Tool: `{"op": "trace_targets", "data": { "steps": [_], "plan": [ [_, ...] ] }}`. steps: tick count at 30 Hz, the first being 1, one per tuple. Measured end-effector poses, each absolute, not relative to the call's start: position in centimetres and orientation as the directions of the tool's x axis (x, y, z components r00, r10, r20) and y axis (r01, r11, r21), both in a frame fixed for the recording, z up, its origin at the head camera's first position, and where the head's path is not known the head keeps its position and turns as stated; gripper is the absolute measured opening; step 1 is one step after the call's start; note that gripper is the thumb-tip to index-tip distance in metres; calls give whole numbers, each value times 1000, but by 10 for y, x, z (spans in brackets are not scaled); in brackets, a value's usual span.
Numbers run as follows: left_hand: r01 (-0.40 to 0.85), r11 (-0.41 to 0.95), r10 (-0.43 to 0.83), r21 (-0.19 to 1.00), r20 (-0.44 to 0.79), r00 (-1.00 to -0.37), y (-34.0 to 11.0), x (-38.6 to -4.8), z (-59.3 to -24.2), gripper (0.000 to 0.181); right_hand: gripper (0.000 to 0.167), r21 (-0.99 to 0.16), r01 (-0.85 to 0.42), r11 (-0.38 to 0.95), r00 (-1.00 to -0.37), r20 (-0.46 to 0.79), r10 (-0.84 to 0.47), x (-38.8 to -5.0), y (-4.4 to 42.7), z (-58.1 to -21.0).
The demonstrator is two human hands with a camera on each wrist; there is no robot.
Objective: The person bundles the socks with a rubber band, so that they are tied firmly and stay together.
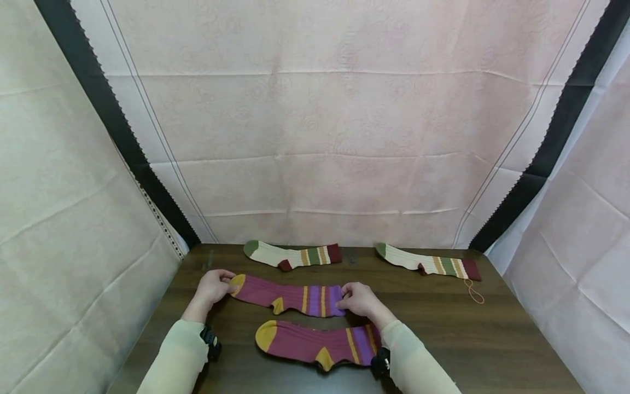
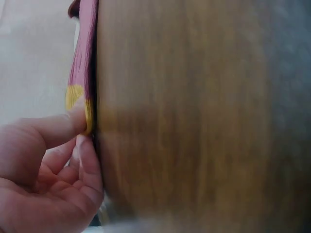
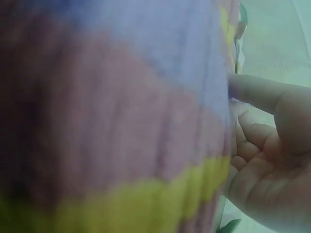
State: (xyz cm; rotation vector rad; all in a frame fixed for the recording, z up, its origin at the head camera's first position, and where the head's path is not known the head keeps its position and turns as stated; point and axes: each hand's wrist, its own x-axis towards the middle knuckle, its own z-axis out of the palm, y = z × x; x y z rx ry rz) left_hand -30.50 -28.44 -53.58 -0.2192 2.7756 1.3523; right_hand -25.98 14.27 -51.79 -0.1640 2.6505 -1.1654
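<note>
Left sleeve [image 1: 172,358] and right sleeve [image 1: 418,358]: long, both of pale, nearly white cloth with slight greenish tint, look of surface quite plain. Left hand [image 1: 213,288] and right hand [image 1: 361,300]: bare. Left wrist camera [image 1: 211,345]: small, black, compact in shape. Right wrist camera [image 1: 380,364]: also black, finer details too small to tell.

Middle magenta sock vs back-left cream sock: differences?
Middle magenta sock: yellow toe and heel; back-left cream sock: green toe, maroon heel. Left grip and right grip hold the magenta sock's ends; the cream sock lies unheld. Both have striped legs and toes pointing left.
</note>
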Motion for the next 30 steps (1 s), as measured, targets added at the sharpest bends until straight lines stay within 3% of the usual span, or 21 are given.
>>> {"op": "trace_targets", "data": {
  "steps": [5,20,30],
  "plan": [
    [-159,554,-109,817,-118,-987,-287,-302,-540,32,22,-737,8,676,-963,-187,-192,-259,145,-520],
    [-141,573,-101,808,-101,-990,-290,-298,-537,26,20,-740,-3,673,-962,-181,-203,-263,143,-522],
    [-167,516,-111,840,-128,-986,-292,-295,-535,32,19,-776,16,631,-952,-205,-227,-261,146,-518]
  ]
}}
